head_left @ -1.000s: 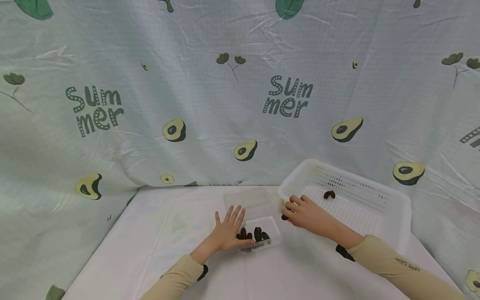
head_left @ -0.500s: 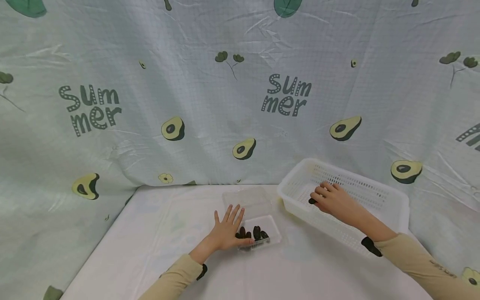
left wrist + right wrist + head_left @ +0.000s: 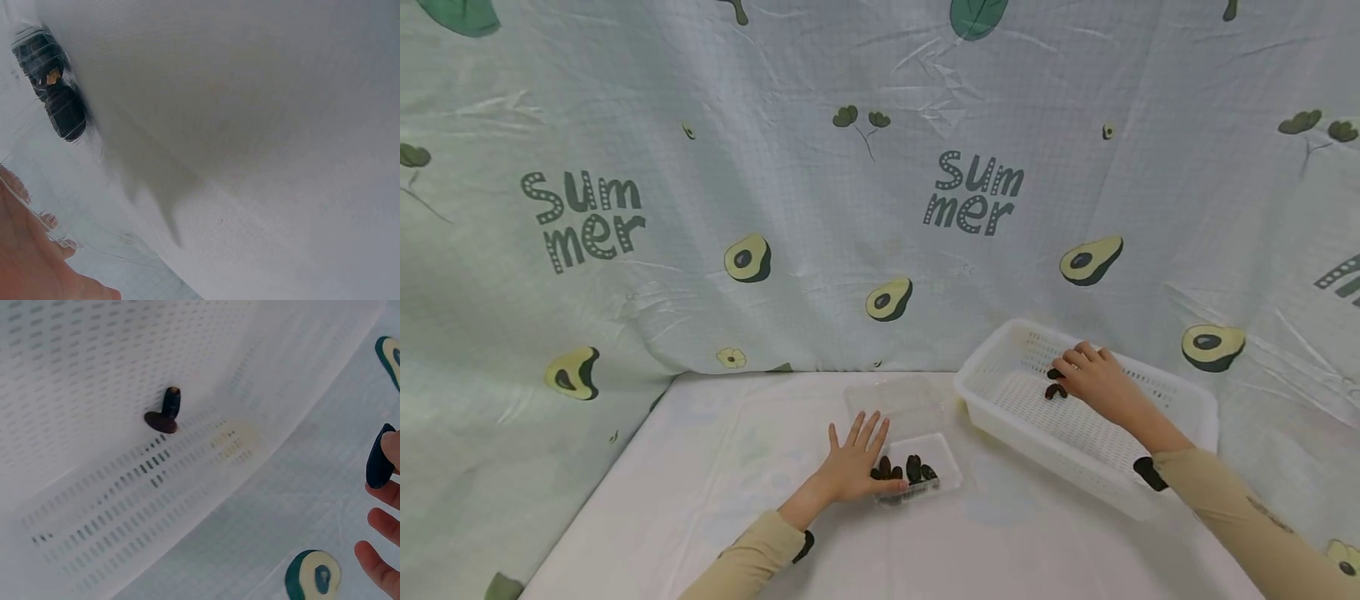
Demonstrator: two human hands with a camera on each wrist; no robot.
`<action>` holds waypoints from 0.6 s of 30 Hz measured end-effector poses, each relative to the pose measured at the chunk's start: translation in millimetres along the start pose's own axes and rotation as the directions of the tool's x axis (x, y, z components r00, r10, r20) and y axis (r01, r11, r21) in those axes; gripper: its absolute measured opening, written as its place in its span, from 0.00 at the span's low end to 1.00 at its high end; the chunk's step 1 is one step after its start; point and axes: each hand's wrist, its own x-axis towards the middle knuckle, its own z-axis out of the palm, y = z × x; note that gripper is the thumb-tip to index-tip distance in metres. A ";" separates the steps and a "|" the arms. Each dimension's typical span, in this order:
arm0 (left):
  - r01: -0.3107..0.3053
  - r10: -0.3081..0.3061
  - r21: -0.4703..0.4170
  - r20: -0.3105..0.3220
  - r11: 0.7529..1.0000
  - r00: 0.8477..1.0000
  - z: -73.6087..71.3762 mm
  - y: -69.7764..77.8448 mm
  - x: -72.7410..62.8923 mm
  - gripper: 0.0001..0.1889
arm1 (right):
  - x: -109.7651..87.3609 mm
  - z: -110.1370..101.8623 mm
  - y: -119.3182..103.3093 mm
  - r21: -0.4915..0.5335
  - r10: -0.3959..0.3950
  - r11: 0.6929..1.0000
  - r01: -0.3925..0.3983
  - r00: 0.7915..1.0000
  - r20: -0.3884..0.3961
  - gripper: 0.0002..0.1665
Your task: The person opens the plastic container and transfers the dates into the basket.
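Observation:
My right hand (image 3: 1096,385) is over the white basket (image 3: 1060,464), thumb and fingers pinching a dark, oblong date (image 3: 379,461). Two more dates (image 3: 170,407) lie together on the basket floor, just below that hand in the head view. To the left, my left hand (image 3: 847,471) spreads its fingers beside a small clear plastic box (image 3: 951,458), the thumb lying along its near edge. Several dates (image 3: 913,468) sit inside the box. The left wrist view shows dark dates (image 3: 65,112) through the box's clear wall.
Behind the box lies a flat clear lid (image 3: 895,398). A pale cloth covers the table (image 3: 722,450), and a printed curtain (image 3: 820,208) hangs along its back edge. The basket's perforated side walls stand well above its floor.
My right hand has carried the date from beside the clear box rightward, over the basket's rim and above its inside. My left hand has stayed at the box.

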 end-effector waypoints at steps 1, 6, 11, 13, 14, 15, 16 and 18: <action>0.000 0.000 0.008 0.000 1.000 1.000 0.4 -0.6 0.4 0.56 | -1.9 3.1 3.4 -0.005 0.006 1.000 -0.006 1.000 -0.004 0.31; 0.009 -0.011 0.056 0.024 0.998 1.000 -0.3 -1.0 1.9 0.57 | -10.7 16.3 16.9 -0.014 0.041 0.999 -0.041 0.999 0.004 0.33; 0.024 -0.028 0.085 0.040 0.996 0.999 -0.4 -1.8 3.1 0.57 | -17.0 25.6 24.0 -0.018 0.091 0.996 -0.090 0.994 0.064 0.35; 0.021 -0.024 0.080 0.033 0.997 0.999 0.0 -2.3 2.9 0.56 | -19.3 28.5 25.6 -0.012 0.111 0.994 -0.110 0.989 0.099 0.34; 0.018 -0.020 0.075 0.028 0.997 0.999 -0.3 -2.1 2.5 0.56 | -20.6 30.1 26.4 -0.016 0.117 0.993 -0.116 0.986 0.117 0.33; 0.011 -0.013 0.067 0.020 0.998 1.000 -0.7 -2.2 2.0 0.56 | -21.8 31.8 27.3 -0.018 0.122 0.993 -0.121 0.984 0.132 0.29; 0.006 -0.008 0.063 0.017 0.998 1.000 -0.8 -2.1 1.8 0.56 | -23.0 33.6 28.2 -0.023 0.125 0.992 -0.123 0.981 0.145 0.24; -0.001 0.001 0.055 0.012 0.998 1.000 -1.2 -1.6 1.5 0.56 | -25.6 38.2 30.3 -0.037 0.124 0.992 -0.119 0.980 0.157 0.15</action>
